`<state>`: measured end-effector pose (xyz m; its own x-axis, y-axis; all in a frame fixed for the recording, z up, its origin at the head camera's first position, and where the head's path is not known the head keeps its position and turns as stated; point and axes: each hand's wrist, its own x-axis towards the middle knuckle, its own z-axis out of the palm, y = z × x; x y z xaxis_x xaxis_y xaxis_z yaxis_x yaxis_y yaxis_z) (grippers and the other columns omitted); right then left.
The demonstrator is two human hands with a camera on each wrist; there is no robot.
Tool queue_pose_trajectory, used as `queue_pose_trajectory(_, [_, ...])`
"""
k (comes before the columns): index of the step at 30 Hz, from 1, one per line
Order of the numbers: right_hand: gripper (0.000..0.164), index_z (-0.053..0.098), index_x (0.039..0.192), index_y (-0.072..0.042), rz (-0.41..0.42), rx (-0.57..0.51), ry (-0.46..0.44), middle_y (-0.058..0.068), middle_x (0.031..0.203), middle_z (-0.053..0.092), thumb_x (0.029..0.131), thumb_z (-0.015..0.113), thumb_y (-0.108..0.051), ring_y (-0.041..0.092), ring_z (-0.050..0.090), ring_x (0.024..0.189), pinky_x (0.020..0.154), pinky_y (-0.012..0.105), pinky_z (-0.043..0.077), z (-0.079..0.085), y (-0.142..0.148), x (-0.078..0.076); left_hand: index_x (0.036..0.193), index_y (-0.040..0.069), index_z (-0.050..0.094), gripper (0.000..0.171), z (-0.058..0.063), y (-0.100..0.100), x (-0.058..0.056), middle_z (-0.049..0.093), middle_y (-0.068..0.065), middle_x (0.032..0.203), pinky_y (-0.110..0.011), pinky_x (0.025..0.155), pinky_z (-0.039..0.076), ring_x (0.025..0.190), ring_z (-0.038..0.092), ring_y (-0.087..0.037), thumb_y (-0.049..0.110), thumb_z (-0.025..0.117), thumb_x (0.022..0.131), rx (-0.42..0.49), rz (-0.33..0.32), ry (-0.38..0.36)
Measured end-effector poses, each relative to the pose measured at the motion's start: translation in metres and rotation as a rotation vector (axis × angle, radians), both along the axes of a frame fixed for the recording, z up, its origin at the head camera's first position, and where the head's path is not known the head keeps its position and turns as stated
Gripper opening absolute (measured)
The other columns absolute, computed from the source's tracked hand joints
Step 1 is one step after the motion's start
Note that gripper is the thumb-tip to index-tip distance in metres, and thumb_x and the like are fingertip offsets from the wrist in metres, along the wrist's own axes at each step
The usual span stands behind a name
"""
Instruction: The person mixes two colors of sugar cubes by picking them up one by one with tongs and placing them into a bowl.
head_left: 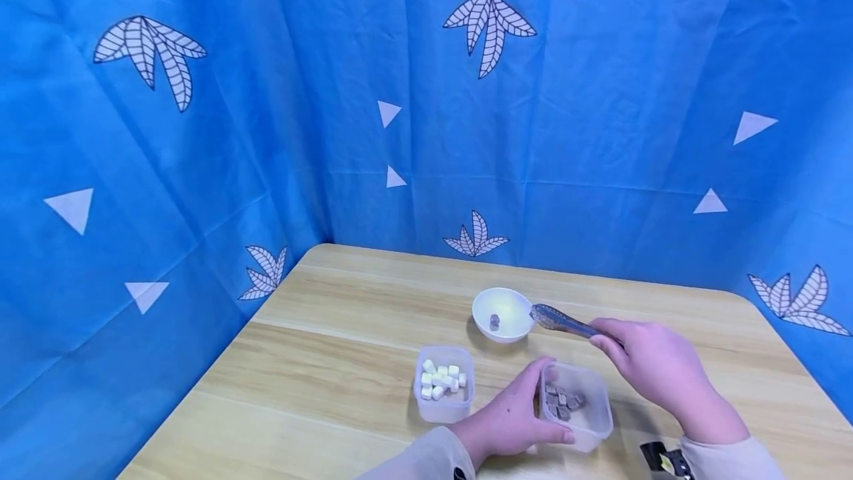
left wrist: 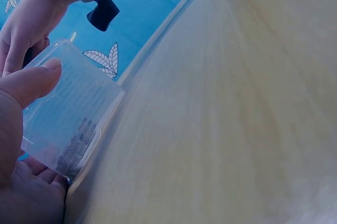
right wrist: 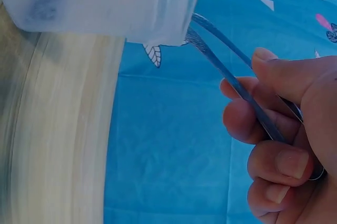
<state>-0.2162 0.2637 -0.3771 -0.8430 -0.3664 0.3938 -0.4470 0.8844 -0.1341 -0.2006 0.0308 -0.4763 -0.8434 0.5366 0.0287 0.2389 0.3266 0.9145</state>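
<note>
My left hand (head_left: 508, 415) grips a clear plastic container (head_left: 595, 428) from its left side, thumb along the near wall and fingers behind. Dark brown cubes (head_left: 561, 401) lie in the bottom of it, also visible through the wall in the left wrist view. Metal tongs (head_left: 565, 321) are held by my right hand (head_left: 656, 363), their tips at the right rim of a white bowl (head_left: 515, 311). In the right wrist view, the tongs' arms (right wrist: 231, 79) stand slightly apart; the container overlaps the tips. One brown cube (head_left: 494, 322) sits inside the bowl.
A second plastic container (head_left: 444, 412) with several cream-white cubes (head_left: 441, 381) stands left of my left hand. Everything rests on a light wooden table (head_left: 300, 376). Blue patterned curtains (head_left: 580, 132) hang behind it and along its left.
</note>
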Motion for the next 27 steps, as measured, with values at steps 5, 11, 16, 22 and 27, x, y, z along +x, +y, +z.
queue_pose_trajectory(5, [0.022,0.077,0.111,-0.017,0.0,-0.001,0.02,0.003,0.099,0.076,0.093,0.073,-0.029,0.027,0.072,0.078,0.061,0.051,0.055,-0.008,0.002,-0.002,0.156,0.027,0.029,0.099,-0.001,0.001,0.0,0.045,0.013,0.144,-0.035,0.112,0.035,0.129,0.044,-0.005,0.039,0.088,0.077,0.0,-0.01,-0.019])
queue_pose_trajectory(11, [0.023,0.077,0.112,-0.018,-0.002,-0.004,0.005,0.002,0.097,0.076,0.093,0.073,-0.03,0.026,0.072,0.078,0.06,0.05,0.054,-0.014,0.0,-0.004,0.157,0.028,0.028,0.099,-0.001,0.0,0.0,0.045,0.014,0.144,-0.036,0.111,0.036,0.13,0.044,-0.005,0.039,0.087,0.078,0.011,-0.024,-0.044])
queue_pose_trajectory(16, [0.024,0.077,0.114,-0.016,-0.005,-0.019,-0.029,0.003,0.101,0.076,0.095,0.071,-0.031,0.029,0.072,0.084,0.067,0.053,0.056,-0.011,0.001,-0.002,0.157,0.026,0.028,0.099,-0.003,0.0,0.0,0.045,0.014,0.143,-0.034,0.111,0.036,0.128,0.044,-0.004,0.038,0.087,0.079,0.024,-0.032,-0.039])
queue_pose_trajectory(22, [0.03,0.076,0.116,-0.017,-0.026,-0.03,-0.083,0.002,0.1,0.075,0.096,0.069,-0.038,0.024,0.07,0.079,0.064,0.049,0.055,-0.003,0.008,0.001,0.155,0.028,0.03,0.098,-0.003,0.001,0.001,0.047,0.015,0.14,-0.035,0.111,0.036,0.125,0.046,-0.003,0.036,0.089,0.077,0.022,-0.02,-0.055])
queue_pose_trajectory(27, [0.029,0.075,0.115,-0.021,-0.021,-0.047,-0.122,-0.009,0.088,0.07,0.094,0.071,-0.042,0.009,0.052,0.066,0.057,0.036,0.044,0.012,0.015,0.005,0.153,0.029,0.032,0.096,-0.001,0.002,-0.001,0.049,0.017,0.136,-0.034,0.111,0.036,0.121,0.048,-0.002,0.033,0.09,0.076,0.035,-0.01,-0.047])
